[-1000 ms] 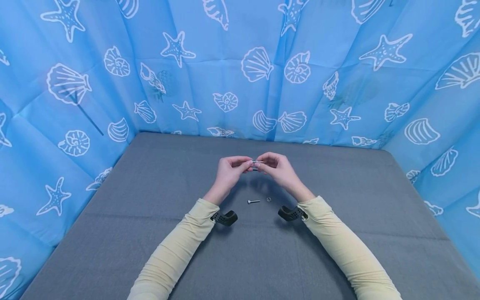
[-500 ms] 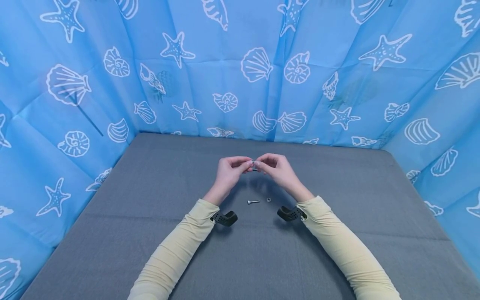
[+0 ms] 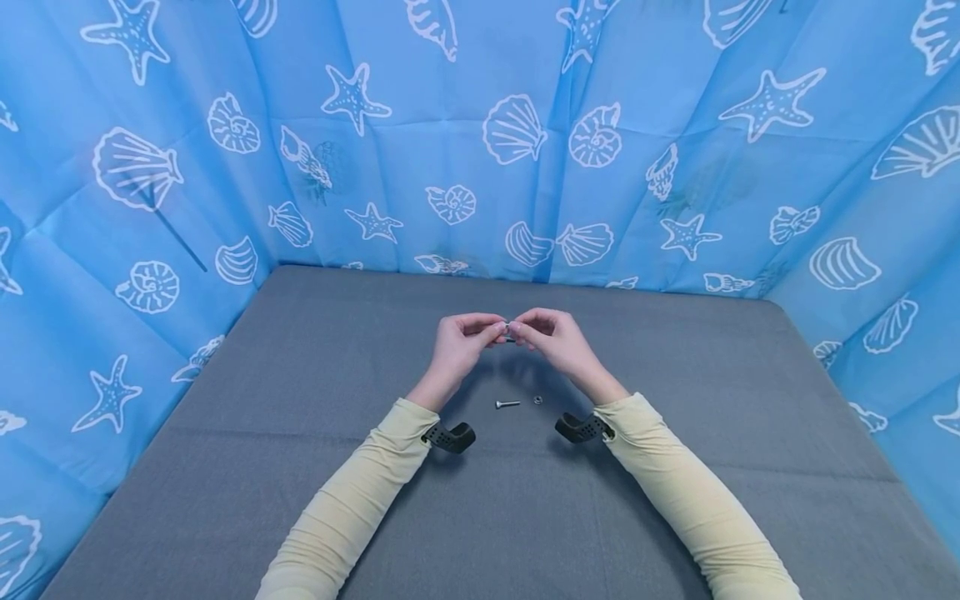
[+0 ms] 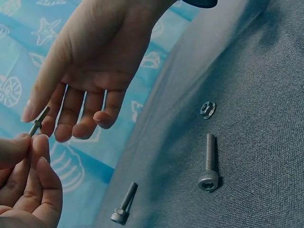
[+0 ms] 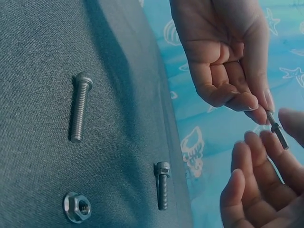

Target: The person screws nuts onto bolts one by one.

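My left hand (image 3: 462, 340) pinches a small metal bolt (image 5: 284, 142) by one end between thumb and fingertips, above the grey table. A nut (image 5: 275, 127) sits partway along its shaft. My right hand (image 3: 551, 335) comes in from the other side, thumb (image 5: 292, 124) and forefinger apart on either side of the nut and bolt. Its other fingers are spread and only slightly bent. On the cloth lie a loose socket-head bolt (image 4: 210, 159) and a loose flanged nut (image 4: 208, 109). Farther back lies another bolt (image 5: 163, 187) with a nut up against its head.
Grey cloth covers the table (image 3: 300, 467). A blue curtain (image 3: 480, 150) printed with shells and starfish hangs at the back and both sides. Dark bands with curved black pieces (image 3: 450, 436) sit on both wrists above the table.
The right fingertips have shifted over the bolt; the shaft that showed in front of the right thumb in the head view is now mostly covered. The left hand and the loose parts have stayed put.
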Demonstrator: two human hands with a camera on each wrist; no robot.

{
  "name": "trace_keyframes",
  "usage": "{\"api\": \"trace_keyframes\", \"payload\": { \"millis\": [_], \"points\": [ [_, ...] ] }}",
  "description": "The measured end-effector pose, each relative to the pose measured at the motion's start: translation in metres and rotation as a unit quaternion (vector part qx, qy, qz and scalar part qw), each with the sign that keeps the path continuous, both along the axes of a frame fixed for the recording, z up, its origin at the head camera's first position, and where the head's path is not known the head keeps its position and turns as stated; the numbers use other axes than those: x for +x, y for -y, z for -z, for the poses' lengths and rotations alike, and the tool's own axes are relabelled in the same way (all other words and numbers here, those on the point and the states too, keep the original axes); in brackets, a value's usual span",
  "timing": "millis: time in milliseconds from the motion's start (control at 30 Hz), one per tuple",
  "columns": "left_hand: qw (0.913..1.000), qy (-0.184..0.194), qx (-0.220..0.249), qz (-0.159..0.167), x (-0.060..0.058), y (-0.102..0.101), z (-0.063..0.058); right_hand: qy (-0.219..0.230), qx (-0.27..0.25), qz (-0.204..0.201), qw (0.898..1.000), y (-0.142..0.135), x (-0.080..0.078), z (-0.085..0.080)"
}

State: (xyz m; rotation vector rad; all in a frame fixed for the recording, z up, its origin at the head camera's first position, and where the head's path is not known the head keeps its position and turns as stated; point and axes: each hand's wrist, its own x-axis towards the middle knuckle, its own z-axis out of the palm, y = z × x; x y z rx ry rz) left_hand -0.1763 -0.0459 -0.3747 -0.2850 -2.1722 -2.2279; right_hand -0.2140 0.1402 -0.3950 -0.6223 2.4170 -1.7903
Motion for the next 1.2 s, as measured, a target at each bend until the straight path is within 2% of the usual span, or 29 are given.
{"api": "trace_keyframes", "payload": {
  "millis": [167,367,633,933,1200],
  "points": [
    [1.0000,0.003,0.001,0.001,0.0003,0.0002,-0.0002,0.002,-0.011,-0.001,1.000,-0.0001,0.0011,-0.0010],
    [1.0000,0.006,-0.002,-0.002,0.0005,-0.0007,0.0004,0.002,0.005,0.004,1.000,0.0005,0.0017,-0.0009],
    [1.0000,0.002,0.001,-0.004,-0.0002,-0.0025,0.0020,0.015,-0.010,-0.001,1.000,0.0004,0.0021,-0.0006],
    [1.0000,-0.001,-0.004,0.000,-0.0005,-0.0010,0.0005,0.006,0.000,-0.002,1.000,-0.0004,0.0017,-0.0010],
    [0.9999,0.003,-0.002,-0.011,0.0009,-0.0014,0.0005,0.014,0.004,0.003,1.000,0.0011,0.0040,-0.0029]
  ]
}}
